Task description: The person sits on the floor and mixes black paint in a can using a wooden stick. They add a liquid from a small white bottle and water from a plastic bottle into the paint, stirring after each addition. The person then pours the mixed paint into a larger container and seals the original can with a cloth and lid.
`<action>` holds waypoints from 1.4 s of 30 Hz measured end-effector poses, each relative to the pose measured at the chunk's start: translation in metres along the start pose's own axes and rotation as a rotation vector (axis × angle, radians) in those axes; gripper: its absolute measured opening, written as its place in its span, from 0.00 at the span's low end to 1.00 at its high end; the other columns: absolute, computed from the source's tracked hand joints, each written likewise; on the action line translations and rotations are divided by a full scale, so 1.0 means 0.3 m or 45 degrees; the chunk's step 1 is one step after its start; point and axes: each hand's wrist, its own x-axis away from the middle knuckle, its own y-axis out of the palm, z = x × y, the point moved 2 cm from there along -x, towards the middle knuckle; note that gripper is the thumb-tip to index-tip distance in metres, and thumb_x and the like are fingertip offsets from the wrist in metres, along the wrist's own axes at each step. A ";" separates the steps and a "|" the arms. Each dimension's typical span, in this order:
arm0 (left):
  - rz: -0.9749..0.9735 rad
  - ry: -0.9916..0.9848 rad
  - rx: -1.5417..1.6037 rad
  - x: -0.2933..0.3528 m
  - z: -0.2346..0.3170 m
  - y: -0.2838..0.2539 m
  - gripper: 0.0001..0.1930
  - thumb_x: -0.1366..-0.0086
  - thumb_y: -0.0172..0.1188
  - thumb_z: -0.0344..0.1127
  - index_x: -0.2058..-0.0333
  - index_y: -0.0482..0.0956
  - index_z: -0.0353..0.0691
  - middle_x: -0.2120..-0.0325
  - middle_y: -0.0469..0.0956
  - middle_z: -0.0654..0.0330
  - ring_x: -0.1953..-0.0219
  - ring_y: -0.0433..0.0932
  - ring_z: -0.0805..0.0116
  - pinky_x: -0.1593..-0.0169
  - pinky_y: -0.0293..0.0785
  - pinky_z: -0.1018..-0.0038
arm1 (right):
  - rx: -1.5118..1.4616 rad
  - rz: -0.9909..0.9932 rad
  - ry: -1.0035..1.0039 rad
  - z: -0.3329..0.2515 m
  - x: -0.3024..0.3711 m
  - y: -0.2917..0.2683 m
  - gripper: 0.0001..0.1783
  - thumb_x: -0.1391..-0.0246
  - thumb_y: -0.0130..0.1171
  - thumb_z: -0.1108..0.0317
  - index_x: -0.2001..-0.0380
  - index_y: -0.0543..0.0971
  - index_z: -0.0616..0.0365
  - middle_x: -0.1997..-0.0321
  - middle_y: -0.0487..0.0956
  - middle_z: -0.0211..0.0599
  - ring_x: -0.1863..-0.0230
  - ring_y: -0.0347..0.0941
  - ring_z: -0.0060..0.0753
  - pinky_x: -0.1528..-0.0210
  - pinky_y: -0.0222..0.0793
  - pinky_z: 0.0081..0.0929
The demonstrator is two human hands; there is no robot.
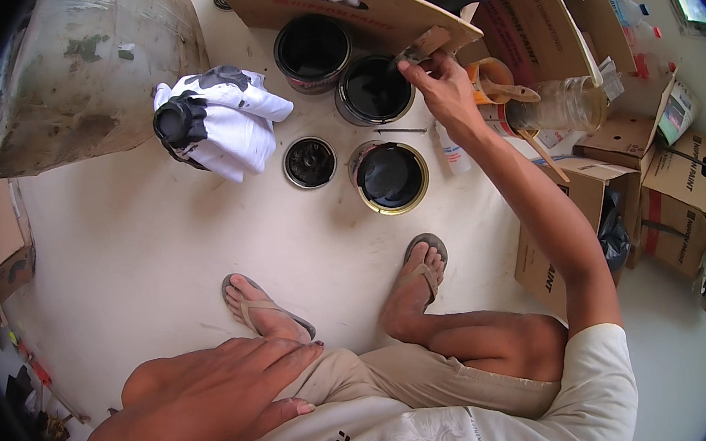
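Note:
My right hand [447, 92] is closed on a paintbrush [421, 46] with a tan wide end, at the right rim of an open can of black paint [374, 91]. Part of the brush is hidden by my fingers. Behind it to the left stands another can of dark paint [312, 50]. A third black-filled can [391, 176], with a gold rim, is nearer to me. A round lid smeared black [310, 162] lies left of it, and a thin rod [400, 130] lies between the cans. My left hand [249, 379] rests on my left leg, fingers stretched out, holding nothing.
A white cloth stained black [229, 122] sits left of the cans, near a large dirty translucent container [100, 66]. A cardboard box [350, 8] stands behind the cans. At right are an orange pot with a brush [488, 76], a clear jar [567, 106], a wooden stick [544, 155] and several cartons [678, 198].

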 end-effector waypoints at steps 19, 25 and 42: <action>0.090 0.148 0.016 0.019 -0.079 0.054 0.29 0.26 0.57 0.46 0.35 0.66 0.35 0.43 0.72 0.42 0.42 0.75 0.45 0.39 0.73 0.55 | -0.267 0.117 -0.229 -0.129 0.147 -0.176 0.15 0.28 0.61 0.60 0.54 0.84 0.62 0.62 0.79 0.25 0.62 0.77 0.16 0.60 0.78 0.21; 0.105 0.150 0.016 0.019 -0.085 0.063 0.28 0.26 0.58 0.45 0.36 0.66 0.33 0.43 0.70 0.41 0.42 0.74 0.45 0.39 0.73 0.56 | -0.415 0.265 -0.053 -0.038 0.125 -0.207 0.15 0.26 0.56 0.64 0.47 0.77 0.66 0.61 0.83 0.37 0.64 0.84 0.27 0.61 0.85 0.25; 0.060 0.078 0.044 0.009 -0.076 0.056 0.30 0.23 0.53 0.50 0.32 0.65 0.35 0.39 0.73 0.43 0.39 0.73 0.45 0.34 0.68 0.54 | -0.541 0.315 0.211 0.043 0.115 -0.295 0.08 0.28 0.58 0.65 0.51 0.76 0.55 0.63 0.84 0.34 0.70 0.82 0.25 0.66 0.80 0.22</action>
